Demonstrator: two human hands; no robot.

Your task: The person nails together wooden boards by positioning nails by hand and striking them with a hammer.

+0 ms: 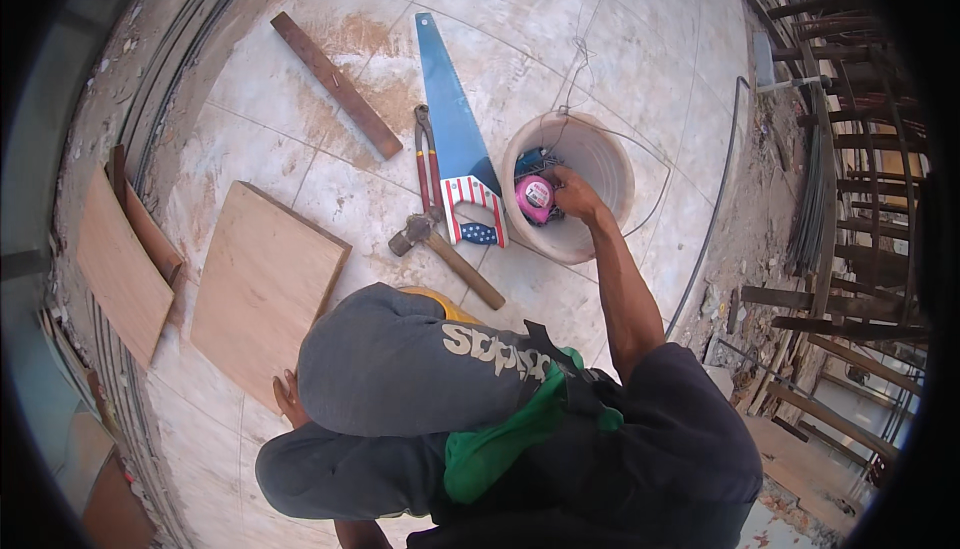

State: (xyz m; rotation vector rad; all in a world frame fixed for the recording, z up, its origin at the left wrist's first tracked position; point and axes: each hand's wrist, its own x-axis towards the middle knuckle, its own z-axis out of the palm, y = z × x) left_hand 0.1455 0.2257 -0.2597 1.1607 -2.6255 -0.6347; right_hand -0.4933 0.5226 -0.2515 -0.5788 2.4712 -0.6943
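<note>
My right hand (576,194) reaches into a whitish plastic bucket (612,149) with a wire handle. Its fingers are bent inward beside a pink tape measure (535,199); what they grip is hidden. Dark nails and a blue item (529,159) lie there too. My left hand (289,399) is beside my knee, fingers apart, at the near corner of a thick square wooden board (262,289). Left of the bucket lies a blue-bladed handsaw (450,99) with a striped handle. Next to it are red-handled pincers (428,154) and a wooden-handled hammer (455,261).
A narrow brown wood strip (335,84) lies on the dusty tiled floor. Thin plywood pieces (125,254) lean at the left near long metal rods. Stacked timber (870,199) and a bundle of rods (808,219) line the right side. Something yellow (440,301) shows beside my knee.
</note>
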